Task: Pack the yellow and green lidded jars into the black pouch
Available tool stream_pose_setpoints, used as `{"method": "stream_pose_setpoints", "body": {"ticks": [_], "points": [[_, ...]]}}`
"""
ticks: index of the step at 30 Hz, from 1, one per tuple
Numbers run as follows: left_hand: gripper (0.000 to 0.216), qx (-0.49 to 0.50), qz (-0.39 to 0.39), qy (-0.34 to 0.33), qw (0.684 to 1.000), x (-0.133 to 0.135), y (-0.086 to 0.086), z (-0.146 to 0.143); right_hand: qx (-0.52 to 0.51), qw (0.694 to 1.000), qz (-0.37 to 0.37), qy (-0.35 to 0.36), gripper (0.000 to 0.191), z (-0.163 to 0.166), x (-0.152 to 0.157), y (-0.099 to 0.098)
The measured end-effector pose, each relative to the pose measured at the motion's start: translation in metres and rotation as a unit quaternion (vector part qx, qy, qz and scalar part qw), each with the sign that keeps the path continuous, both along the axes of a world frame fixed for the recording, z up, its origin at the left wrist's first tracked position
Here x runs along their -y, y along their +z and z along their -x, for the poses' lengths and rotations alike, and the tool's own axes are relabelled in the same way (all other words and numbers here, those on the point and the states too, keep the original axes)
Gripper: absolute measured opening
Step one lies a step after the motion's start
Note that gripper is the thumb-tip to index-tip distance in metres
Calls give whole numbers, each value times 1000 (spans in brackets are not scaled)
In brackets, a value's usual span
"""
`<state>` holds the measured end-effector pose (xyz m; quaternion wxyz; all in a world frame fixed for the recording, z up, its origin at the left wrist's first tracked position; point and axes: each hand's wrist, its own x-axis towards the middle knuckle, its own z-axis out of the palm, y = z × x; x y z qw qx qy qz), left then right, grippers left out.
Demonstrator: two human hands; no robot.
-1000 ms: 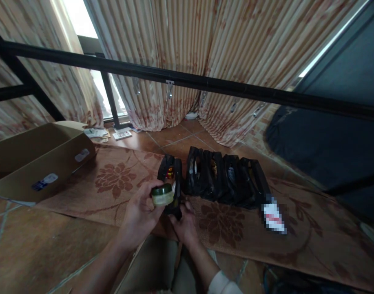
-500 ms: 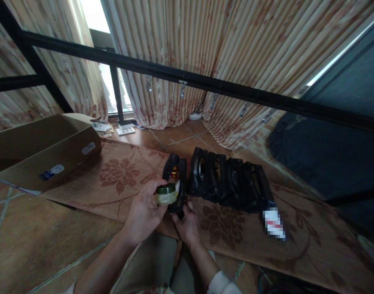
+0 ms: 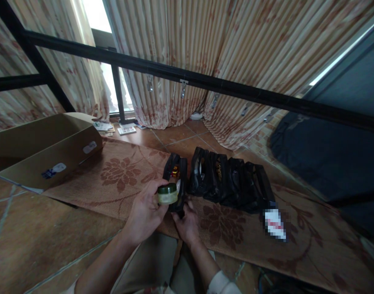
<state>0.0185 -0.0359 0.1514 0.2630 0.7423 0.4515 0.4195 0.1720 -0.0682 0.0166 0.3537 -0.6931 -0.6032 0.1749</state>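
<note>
My left hand is closed around a small round jar with a dark green lid and a pale body, held just above the mat. My right hand grips the near end of a black pouch that stands on the mat; something amber shows inside its open top. To the right of it, a row of several more black pouches stands side by side. The jar is right against the left side of the held pouch.
A brown flowered mat covers the tiled floor. An open cardboard box lies at the left. A black metal bar crosses in front of striped curtains. Papers lie near the window. Dark fabric fills the right.
The view has shifted slightly right and down. My hands, the jar and the pouch stay in much the same hold.
</note>
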Motion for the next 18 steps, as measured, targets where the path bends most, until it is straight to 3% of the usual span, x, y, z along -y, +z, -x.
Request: {"method": "stream_pose_setpoints", "body": {"ticks": [18], "points": [[32,36,26,-3,999,4,4,-2,6,1000,-1,-5,35,0,0,1]]}}
